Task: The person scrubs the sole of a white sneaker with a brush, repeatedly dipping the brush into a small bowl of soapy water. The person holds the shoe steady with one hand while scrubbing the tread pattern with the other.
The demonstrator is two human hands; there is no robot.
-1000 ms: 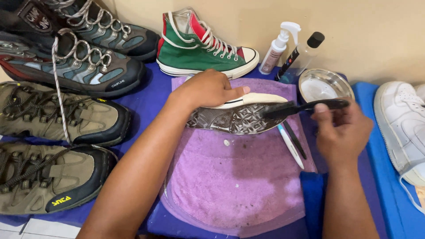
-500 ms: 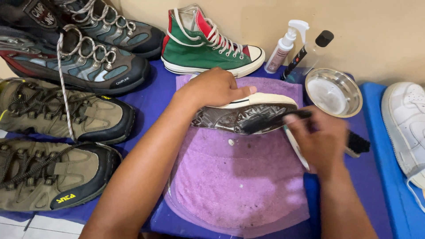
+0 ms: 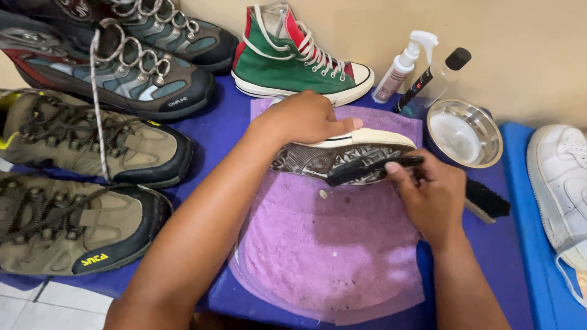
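My left hand grips a sneaker turned on its side, its dirty patterned sole facing me and its cream rubber edge on top. My right hand holds a small black brush, and the bristles lie against the sole. Both rest over a purple towel with specks of dirt on it. The shoe's upper is hidden behind my left hand.
A green and red high-top stands behind. Hiking shoes line the left side. A spray bottle, a dark-capped bottle, a metal bowl of liquid, a larger black brush and a white sneaker sit to the right.
My right hand has drawn the brush leftward and down from near the bowl onto the sole. My left hand keeps its hold on the sneaker.
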